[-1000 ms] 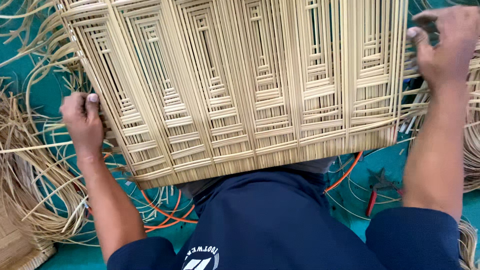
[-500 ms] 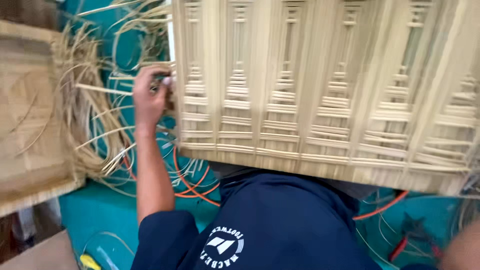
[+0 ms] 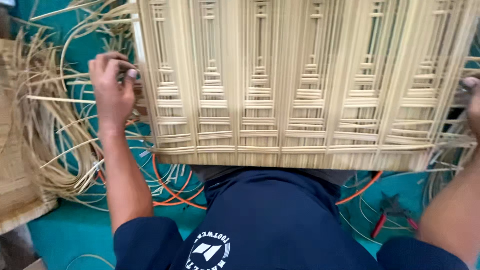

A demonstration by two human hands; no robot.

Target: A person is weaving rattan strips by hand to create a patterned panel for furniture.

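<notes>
Head view: your left hand [image 3: 112, 90] pinches the woven panel's [image 3: 300, 85] left edge, right hand [image 3: 472, 107] fingers' grip unclear, so uneven pulling could snap reeds.

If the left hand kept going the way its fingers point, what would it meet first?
The left hand points right, fingertips already at the left edge of the woven cane panel. It would meet that edge first, though depth is unclear.

Teal floor covering [image 3: 55, 240] seen at 7 and 4 o'clock. Loose cane strips [image 3: 55, 130] heaped at 9 o'clock; orange cord [image 3: 172, 192] laid near centre; red-handled pliers [image 3: 392, 215] laid at 4 o'clock; woven panel piece [image 3: 15, 200] at 8 o'clock.
</notes>
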